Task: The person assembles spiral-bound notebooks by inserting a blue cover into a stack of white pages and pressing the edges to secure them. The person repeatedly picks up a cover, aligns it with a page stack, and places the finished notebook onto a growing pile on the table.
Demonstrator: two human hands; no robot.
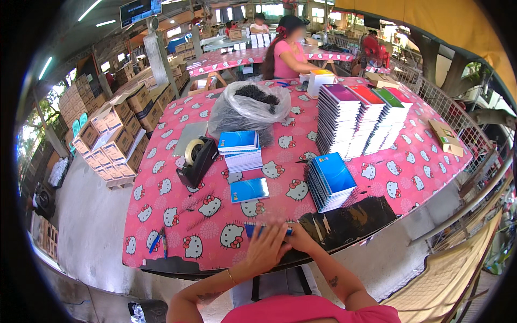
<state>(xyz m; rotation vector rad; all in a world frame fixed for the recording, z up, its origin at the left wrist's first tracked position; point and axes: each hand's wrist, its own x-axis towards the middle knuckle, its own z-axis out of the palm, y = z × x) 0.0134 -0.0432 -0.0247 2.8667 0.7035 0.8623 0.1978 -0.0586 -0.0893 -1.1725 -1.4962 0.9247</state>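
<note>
Close to the table's near edge lies a blue notebook, mostly covered by my hands. My left hand rests across it with fingers stretched out and tips blurred. The fingers of my right hand are curled at the notebook's right end, partly hidden behind my left hand. Just beyond is a single blue booklet, lying flat. Behind it stands a stack of blue-covered booklets showing white page edges. To the right is a pile of blue spiral notebooks. Thin loose coils lie left of my hands.
A tape dispenser and a plastic bag of black coils stand farther back. Tall stacks of spiral notebooks rise at the right. Pliers lie near the left corner. Across the table, a person in pink handles a white stack.
</note>
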